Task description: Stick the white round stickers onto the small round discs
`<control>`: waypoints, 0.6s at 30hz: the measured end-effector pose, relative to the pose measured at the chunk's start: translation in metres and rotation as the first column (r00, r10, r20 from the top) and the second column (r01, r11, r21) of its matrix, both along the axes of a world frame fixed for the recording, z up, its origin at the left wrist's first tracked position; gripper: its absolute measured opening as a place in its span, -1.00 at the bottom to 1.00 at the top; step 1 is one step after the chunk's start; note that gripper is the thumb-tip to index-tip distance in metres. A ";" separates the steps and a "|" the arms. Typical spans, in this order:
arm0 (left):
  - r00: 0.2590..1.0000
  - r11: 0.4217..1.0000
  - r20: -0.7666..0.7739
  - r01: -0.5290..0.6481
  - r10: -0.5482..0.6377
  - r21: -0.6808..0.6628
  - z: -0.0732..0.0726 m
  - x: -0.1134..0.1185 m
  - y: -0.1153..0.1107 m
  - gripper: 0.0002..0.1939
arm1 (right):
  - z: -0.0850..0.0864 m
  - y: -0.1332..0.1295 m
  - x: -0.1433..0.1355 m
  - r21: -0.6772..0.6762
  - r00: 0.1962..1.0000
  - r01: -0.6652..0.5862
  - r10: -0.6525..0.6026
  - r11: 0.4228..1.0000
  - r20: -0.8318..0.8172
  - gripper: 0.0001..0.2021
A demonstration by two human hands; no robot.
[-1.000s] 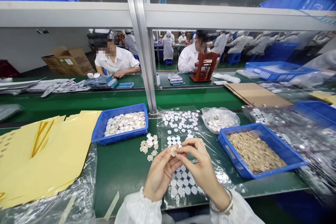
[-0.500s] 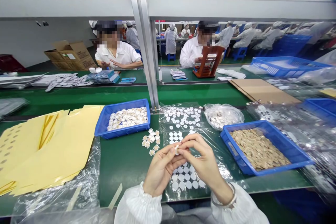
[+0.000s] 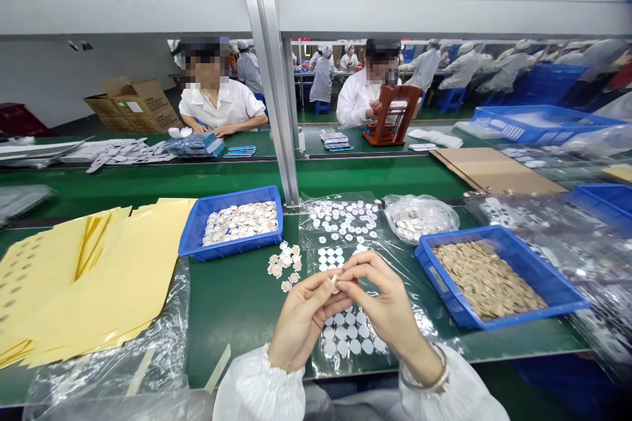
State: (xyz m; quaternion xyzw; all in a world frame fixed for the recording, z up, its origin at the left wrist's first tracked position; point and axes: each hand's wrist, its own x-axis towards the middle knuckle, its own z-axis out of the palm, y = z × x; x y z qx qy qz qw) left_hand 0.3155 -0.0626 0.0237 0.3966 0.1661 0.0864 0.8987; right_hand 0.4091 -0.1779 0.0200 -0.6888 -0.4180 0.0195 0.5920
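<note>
Between my fingertips is a small round disc (image 3: 335,284), white at the rim with a tan middle. My left hand (image 3: 306,312) pinches its left side, and my right hand (image 3: 378,293) grips it from the right with thumb and forefinger. Below my hands, rows of white round stickers (image 3: 348,332) lie on a clear plastic sheet. A loose group of white-edged tan discs (image 3: 285,263) rests on the green table left of my fingers. Part of the sticker rows is hidden behind my hands.
A blue tray (image 3: 232,251) of white-edged pieces stands at the back left, and another blue tray (image 3: 447,296) of tan discs at the right. A plastic bag (image 3: 422,217) of pieces sits behind. Yellow sheets (image 3: 133,276) cover the left. A metal post (image 3: 276,79) rises ahead; co-workers sit beyond.
My hands stay in nearly the same place, with the disc turned slightly between the fingertips. Across the table, the left co-worker's hands have lowered to the tabletop.
</note>
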 end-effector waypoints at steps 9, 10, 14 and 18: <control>1.000 1.000 -0.016 -0.008 0.008 -0.014 -0.001 0.000 -0.001 -0.75 | 0.001 -0.004 -0.002 -0.098 0.987 -0.031 0.046 0.995 0.156 -0.94; 1.000 1.000 -0.016 -0.014 0.014 -0.024 -0.001 0.000 -0.001 -0.75 | 0.000 -0.004 -0.003 -0.072 0.986 -0.004 0.016 0.997 0.164 -0.95; 0.999 0.999 -0.023 -0.028 0.027 -0.024 0.000 0.000 -0.001 -0.75 | -0.001 -0.005 -0.003 -0.007 0.979 0.070 -0.067 0.998 0.190 -0.96; 1.000 0.999 -0.009 -0.024 0.024 0.026 0.002 -0.001 -0.001 -0.73 | 0.004 -0.005 -0.001 -0.016 0.972 0.052 -0.047 0.999 0.231 -0.95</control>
